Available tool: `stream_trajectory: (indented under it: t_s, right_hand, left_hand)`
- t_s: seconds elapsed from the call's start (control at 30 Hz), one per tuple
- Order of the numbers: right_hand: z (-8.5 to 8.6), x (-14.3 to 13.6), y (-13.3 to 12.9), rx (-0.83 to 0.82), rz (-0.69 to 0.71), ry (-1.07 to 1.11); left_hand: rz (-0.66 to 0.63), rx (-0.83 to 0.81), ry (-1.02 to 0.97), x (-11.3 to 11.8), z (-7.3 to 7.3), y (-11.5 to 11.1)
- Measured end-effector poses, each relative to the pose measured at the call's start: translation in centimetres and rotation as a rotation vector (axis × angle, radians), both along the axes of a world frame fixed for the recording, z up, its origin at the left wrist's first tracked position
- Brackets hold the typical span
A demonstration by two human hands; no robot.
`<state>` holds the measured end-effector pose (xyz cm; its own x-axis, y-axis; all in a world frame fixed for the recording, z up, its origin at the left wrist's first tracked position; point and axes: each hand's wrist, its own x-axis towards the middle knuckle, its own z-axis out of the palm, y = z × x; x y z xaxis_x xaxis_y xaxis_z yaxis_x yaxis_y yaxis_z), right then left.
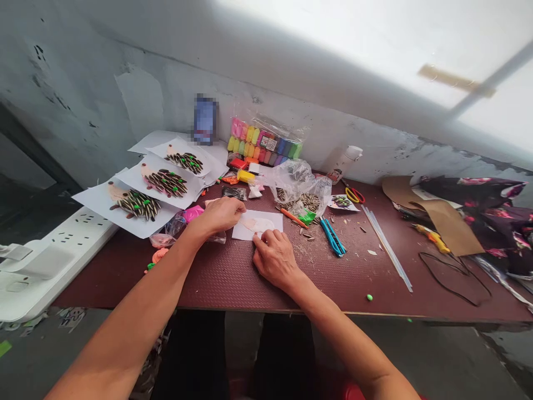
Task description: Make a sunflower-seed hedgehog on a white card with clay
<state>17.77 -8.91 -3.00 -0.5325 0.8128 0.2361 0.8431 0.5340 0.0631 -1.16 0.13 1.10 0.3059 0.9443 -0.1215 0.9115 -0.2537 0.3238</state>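
Note:
A small white card (278, 220) lies on the table, with a flat, pale cream clay shape (257, 224) on it. My left hand (222, 215) is above the card's left edge, fingers pinched together; anything between the fingertips is hidden. At the card's lower edge rests my right hand (277, 256), its fingers bent and closed against the card beside the clay. Just behind my left wrist is a pink clay packet (192, 214). An open clear bag of striped sunflower seeds (308, 201) stands beyond the card, and an orange pen-like tool (294, 218) lies near it.
At left are papers with seed-covered hedgehogs (166, 182) and a power strip (62, 250). Behind stand a colourful clay pack (266, 141) and a white bottle (345, 163). Rightward lie a blue cutter (332, 236), scissors (353, 194), glue sticks (387, 249) and a yellow glue gun (435, 239).

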Motion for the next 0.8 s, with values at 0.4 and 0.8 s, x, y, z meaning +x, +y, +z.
stream_trajectory:
  t_s: [0.4, 0.8]
  right_hand:
    - [-0.35, 0.19, 0.01, 0.039, -0.091, 0.071]
    - [0.21, -0.11, 0.04, -0.008, -0.14, 0.043]
  left_hand:
    - [-0.014, -0.007, -0.011, -0.06, -0.05, 0.05]
    - [-0.014, 0.004, -0.015, -0.08, -0.26, 0.08]
